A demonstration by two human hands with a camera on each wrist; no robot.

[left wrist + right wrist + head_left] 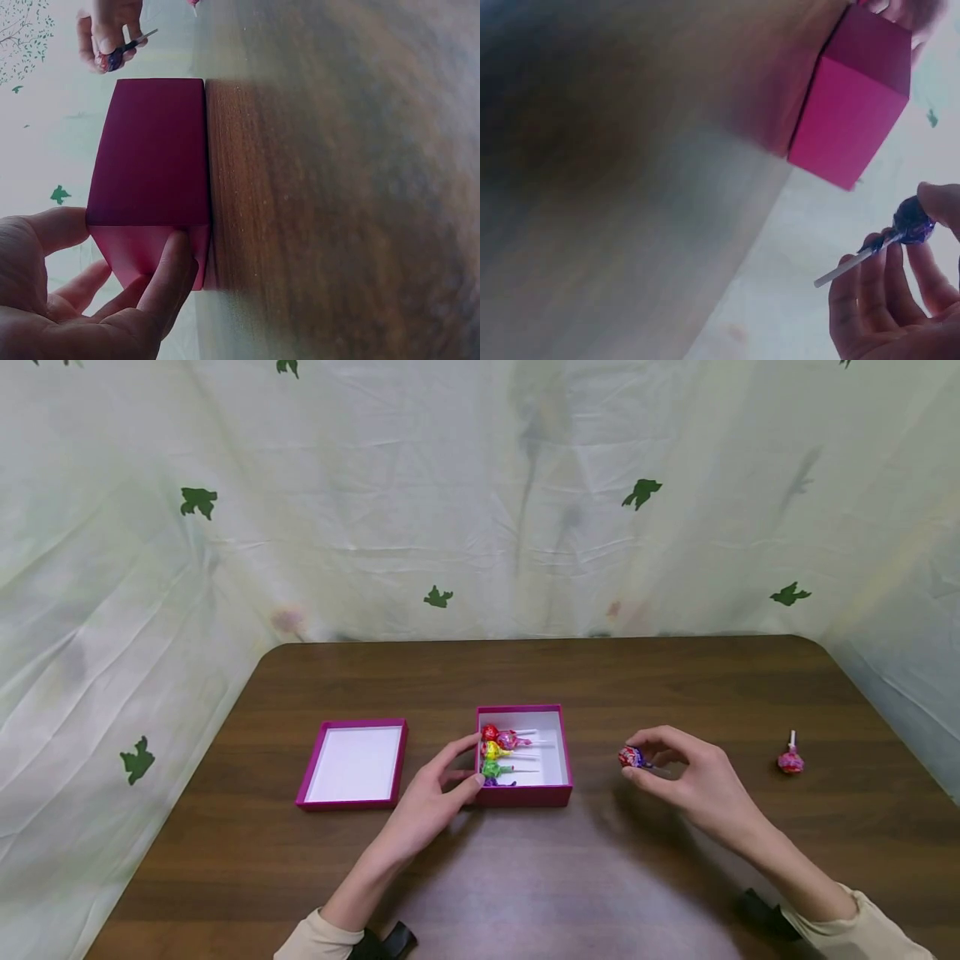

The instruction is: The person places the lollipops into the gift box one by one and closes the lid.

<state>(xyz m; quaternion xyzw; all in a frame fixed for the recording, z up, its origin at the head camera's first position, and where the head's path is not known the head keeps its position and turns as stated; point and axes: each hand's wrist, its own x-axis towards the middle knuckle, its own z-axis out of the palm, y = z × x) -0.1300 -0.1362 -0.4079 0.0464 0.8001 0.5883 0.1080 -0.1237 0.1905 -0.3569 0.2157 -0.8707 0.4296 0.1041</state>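
A magenta box (pixel 525 797) with a white inside holds several wrapped lollipops, among them red, pink, yellow (pixel 495 750), green (pixel 492 768) and purple ones, their sticks mostly pointing right. My left hand (pixel 435 789) touches the box's left wall, its fingers and thumb spread against it; the left wrist view shows the fingertips on that end of the box (pixel 150 150). To the right of the box, my right hand (pixel 693 777) pinches a red and purple lollipop (pixel 632 757) above the table. Its white stick (pixel 855 268) shows in the right wrist view.
The box lid (pixel 352 764), magenta with a white inside, lies upturned left of the box. A pink lollipop (pixel 791 762) sits at the far right, its stick pointing away. Behind the brown table (pixel 525 672) hangs a pale cloth (pixel 480 510) with green leaf shapes.
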